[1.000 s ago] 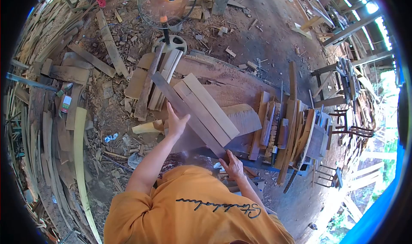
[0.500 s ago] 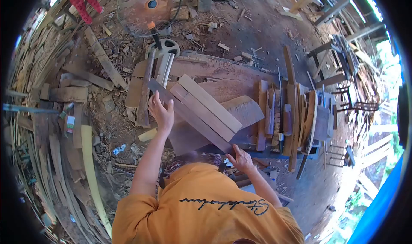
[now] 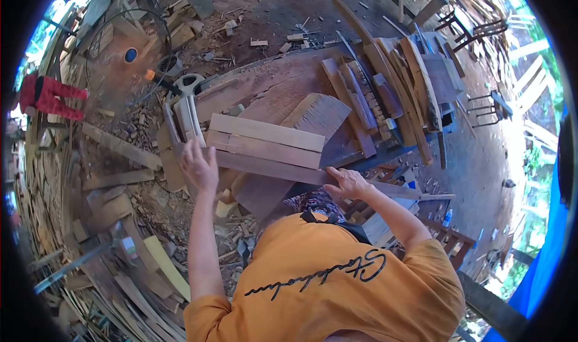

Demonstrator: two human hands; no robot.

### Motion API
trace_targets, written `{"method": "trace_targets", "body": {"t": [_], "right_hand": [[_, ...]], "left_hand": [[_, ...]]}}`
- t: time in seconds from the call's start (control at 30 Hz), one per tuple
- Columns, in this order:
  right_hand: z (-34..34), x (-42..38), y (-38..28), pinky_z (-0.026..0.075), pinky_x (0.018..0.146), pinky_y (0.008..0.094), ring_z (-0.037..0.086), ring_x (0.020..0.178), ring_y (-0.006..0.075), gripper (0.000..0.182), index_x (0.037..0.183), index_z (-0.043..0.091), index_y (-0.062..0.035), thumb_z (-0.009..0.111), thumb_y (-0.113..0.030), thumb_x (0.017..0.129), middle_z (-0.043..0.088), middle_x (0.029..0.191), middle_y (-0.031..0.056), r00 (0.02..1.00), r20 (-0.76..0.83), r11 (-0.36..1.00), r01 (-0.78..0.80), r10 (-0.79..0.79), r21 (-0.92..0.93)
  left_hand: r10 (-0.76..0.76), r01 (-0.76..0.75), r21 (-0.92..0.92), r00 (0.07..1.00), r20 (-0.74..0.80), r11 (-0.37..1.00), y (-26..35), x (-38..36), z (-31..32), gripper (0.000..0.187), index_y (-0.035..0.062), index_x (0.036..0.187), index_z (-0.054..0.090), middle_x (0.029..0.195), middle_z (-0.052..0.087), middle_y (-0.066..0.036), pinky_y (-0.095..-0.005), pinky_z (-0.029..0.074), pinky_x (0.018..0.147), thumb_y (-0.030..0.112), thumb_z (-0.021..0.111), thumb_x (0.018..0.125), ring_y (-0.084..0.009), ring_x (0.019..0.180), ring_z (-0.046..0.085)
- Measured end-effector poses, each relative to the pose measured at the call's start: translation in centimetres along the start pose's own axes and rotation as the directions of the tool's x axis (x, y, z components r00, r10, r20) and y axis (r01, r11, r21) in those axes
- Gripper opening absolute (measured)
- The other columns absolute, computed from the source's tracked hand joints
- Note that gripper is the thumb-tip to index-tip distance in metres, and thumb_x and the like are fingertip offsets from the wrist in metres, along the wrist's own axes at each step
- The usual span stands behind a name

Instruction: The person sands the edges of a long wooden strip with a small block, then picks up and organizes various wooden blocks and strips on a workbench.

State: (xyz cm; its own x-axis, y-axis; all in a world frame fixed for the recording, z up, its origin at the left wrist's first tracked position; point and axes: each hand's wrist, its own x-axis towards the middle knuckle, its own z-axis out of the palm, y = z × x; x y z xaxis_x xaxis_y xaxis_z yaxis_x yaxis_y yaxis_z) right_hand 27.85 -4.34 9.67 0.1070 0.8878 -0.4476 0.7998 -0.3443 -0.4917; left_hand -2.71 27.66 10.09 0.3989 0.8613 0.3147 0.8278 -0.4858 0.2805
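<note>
A long dark board [image 3: 265, 166] lies along the near edge of two paler boards [image 3: 265, 131] set side by side. Near its left end is my left hand [image 3: 200, 164], fingers spread over the wood. My right hand [image 3: 349, 183] has its thumb and fingers closed around the right part of the dark board. Beneath these boards is a wide reddish plank [image 3: 271, 80], with a rough brown piece [image 3: 320, 116] just behind them.
Long boards and wood strips [image 3: 391, 95] are stacked to the right. A round fan [image 3: 129, 55] stands at the back left, near a person in red trousers [image 3: 60, 98]. Scrap wood [image 3: 114, 209] covers the left ground. Chairs [image 3: 490, 107] stand far right.
The view has turned, so the boards now lie nearer to level across it. Both hands remain at the dark board, and its left end appears lower.
</note>
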Motion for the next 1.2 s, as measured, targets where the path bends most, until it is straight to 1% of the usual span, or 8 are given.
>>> {"method": "trace_targets", "body": {"t": [0.1,0.17,0.3,0.43,0.5,0.77,0.97,1.2], "right_hand": [[-0.5,0.2,-0.3,0.049,0.079,0.0501,0.063,0.09,0.0421,0.067,0.136,0.045,-0.0093,0.05,-0.06,0.092,0.064,0.093,0.0245,1.0,0.026,1.0,0.004,-0.004,0.003],[-0.6,0.2,-0.4,0.049,0.08,0.0504,0.063,0.092,0.0425,0.068,0.135,0.045,-0.0073,0.05,-0.06,0.092,0.064,0.095,0.0249,0.999,0.027,1.0,0.021,-0.021,0.0],[-0.3,0.1,-0.2,0.048,0.08,0.0509,0.063,0.093,0.044,0.071,0.134,0.045,-0.0037,0.05,-0.061,0.092,0.065,0.096,0.0266,0.999,0.026,0.999,0.032,-0.031,-0.027],[0.1,0.5,0.2,0.049,0.077,0.0507,0.063,0.088,0.0452,0.071,0.135,0.045,-0.0053,0.052,-0.06,0.092,0.065,0.09,0.0274,0.999,0.021,0.998,0.042,-0.041,-0.041],[1.0,0.4,1.1,0.049,0.075,0.0511,0.063,0.086,0.0452,0.07,0.137,0.044,-0.0071,0.053,-0.06,0.092,0.064,0.086,0.0268,0.996,-0.054,0.996,0.073,-0.076,-0.045],[-0.2,0.9,0.1,0.048,0.087,0.0503,0.061,0.101,0.0473,0.064,0.134,0.043,-0.0026,0.056,-0.051,0.094,0.064,0.105,0.03,0.997,0.069,0.999,0.04,-0.039,-0.014],[-0.3,1.0,-0.1,0.049,0.084,0.0526,0.062,0.098,0.0479,0.062,0.134,0.044,-0.0056,0.056,-0.05,0.093,0.065,0.104,0.0292,0.996,0.043,0.997,0.077,-0.077,-0.012],[-0.5,1.3,0.2,0.048,0.084,0.0526,0.062,0.098,0.049,0.063,0.133,0.044,-0.0037,0.056,-0.051,0.094,0.064,0.104,0.0306,0.995,0.067,0.996,0.082,-0.079,-0.037]], "left_hand": [[0.278,-0.276,-0.034,0.957,0.084,0.961,4.4,-1.7,-0.1,0.057,0.0092,0.134,0.055,0.136,0.051,-0.014,-0.0506,0.03,0.109,0.035,0.07,0.086,-0.0336,0.133,0.041],[0.384,-0.365,-0.147,0.913,0.135,0.919,7.9,-2.8,0.2,0.062,0.0136,0.137,0.053,0.14,0.048,-0.014,-0.0536,0.028,0.11,0.039,0.071,0.084,-0.0359,0.135,0.038],[0.366,-0.324,-0.184,0.885,0.286,0.928,13.0,-4.0,3.2,0.081,0.0271,0.15,0.039,0.159,0.024,-0.015,-0.0641,0.014,0.113,0.065,0.061,0.082,-0.0445,0.146,0.015],[0.352,-0.294,-0.202,0.853,0.385,0.934,15.0,-4.0,4.8,0.088,0.0332,0.154,0.028,0.163,0.011,-0.013,-0.0704,0.004,0.112,0.07,0.06,0.08,-0.0479,0.147,0.0],[0.328,-0.265,-0.21,0.865,0.38,0.941,15.1,-4.1,5.0,0.089,0.0338,0.154,0.028,0.163,0.01,-0.013,-0.0698,0.003,0.113,0.067,0.062,0.08,-0.0477,0.148,-0.001],[0.303,-0.248,-0.192,0.88,0.365,0.95,15.1,-4.6,6.1,0.083,0.0361,0.154,0.027,0.164,0.008,-0.011,-0.0691,0.001,0.114,0.068,0.056,0.083,-0.0458,0.149,-0.003],[0.262,-0.24,-0.105,0.883,0.389,0.965,15.5,-5.1,6.8,0.081,0.0382,0.156,0.02,0.165,0.0,-0.009,-0.0693,-0.001,0.114,0.071,0.048,0.087,-0.0454,0.148,-0.004],[0.252,-0.225,-0.115,0.87,0.423,0.968,15.5,-4.9,6.6,0.082,0.0379,0.156,0.02,0.165,-0.002,-0.009,-0.068,-0.002,0.115,0.07,0.049,0.087,-0.0441,0.149,-0.007]]}}
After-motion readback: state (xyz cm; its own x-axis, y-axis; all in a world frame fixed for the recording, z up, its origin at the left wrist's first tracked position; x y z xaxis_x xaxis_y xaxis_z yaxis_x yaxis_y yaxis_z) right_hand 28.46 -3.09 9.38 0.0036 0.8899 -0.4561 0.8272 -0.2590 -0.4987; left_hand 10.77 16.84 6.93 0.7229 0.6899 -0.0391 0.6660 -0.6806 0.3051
